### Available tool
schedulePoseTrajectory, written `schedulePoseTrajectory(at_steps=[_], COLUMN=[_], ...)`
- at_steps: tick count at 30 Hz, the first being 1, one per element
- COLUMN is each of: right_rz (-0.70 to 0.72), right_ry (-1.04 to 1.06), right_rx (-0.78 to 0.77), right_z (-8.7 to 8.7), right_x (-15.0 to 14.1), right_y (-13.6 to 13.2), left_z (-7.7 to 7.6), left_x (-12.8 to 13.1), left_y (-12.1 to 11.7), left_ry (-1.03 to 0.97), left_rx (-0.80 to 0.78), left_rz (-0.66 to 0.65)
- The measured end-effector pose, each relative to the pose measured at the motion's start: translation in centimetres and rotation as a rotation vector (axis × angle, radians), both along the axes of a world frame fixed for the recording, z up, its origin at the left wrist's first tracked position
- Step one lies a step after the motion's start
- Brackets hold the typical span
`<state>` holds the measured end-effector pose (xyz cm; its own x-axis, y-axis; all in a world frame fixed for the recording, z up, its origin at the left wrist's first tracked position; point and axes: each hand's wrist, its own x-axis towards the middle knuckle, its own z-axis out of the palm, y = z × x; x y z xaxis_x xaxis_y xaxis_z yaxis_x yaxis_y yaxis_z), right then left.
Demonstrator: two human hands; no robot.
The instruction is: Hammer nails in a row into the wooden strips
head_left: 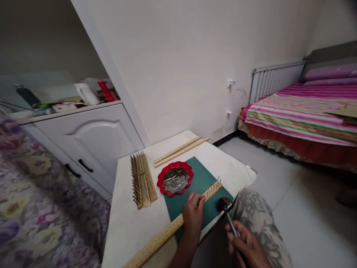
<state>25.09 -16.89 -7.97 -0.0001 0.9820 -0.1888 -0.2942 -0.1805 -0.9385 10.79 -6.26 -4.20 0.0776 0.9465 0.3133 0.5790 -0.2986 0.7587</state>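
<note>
A long wooden strip point(156, 243) with rows of holes lies slantwise over a green mat point(199, 171). Several nails point(213, 187) stand up from its far end. My left hand point(193, 208) rests on the strip beside these nails, thumb and fingertips pinched together; whatever is between them is too small to make out. In my right hand point(241, 240) is a hammer, gripped by its metal handle. The hammer head point(224, 203) hangs just off the mat's right edge, near my knee. Close beyond my left hand sits a scalloped red dish point(161, 181) full of loose nails point(175, 179).
Wooden strips bristling with nails point(136, 182) lie at the table's left. Two bare strips point(178, 152) lie near the wall. The white table point(118, 223) stands by a cabinet point(92, 137); a bed point(301, 111) is at the right.
</note>
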Motion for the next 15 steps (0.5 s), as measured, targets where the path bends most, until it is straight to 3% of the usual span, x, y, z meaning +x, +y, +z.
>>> schedulePoseTrajectory(at_steps=[10, 15], right_rz=[0.013, 0.073], right_ry=[-0.028, -0.033], right_rx=[-0.008, 0.037], right_z=[0.6, 2.0], right_x=[0.3, 0.7], right_y=[0.0, 0.4], left_z=[-0.4, -0.4], left_x=[0.2, 0.5], left_y=[0.3, 0.2], left_ry=[0.149, 0.199], left_rx=[0.047, 0.036], left_rz=[0.014, 0.012])
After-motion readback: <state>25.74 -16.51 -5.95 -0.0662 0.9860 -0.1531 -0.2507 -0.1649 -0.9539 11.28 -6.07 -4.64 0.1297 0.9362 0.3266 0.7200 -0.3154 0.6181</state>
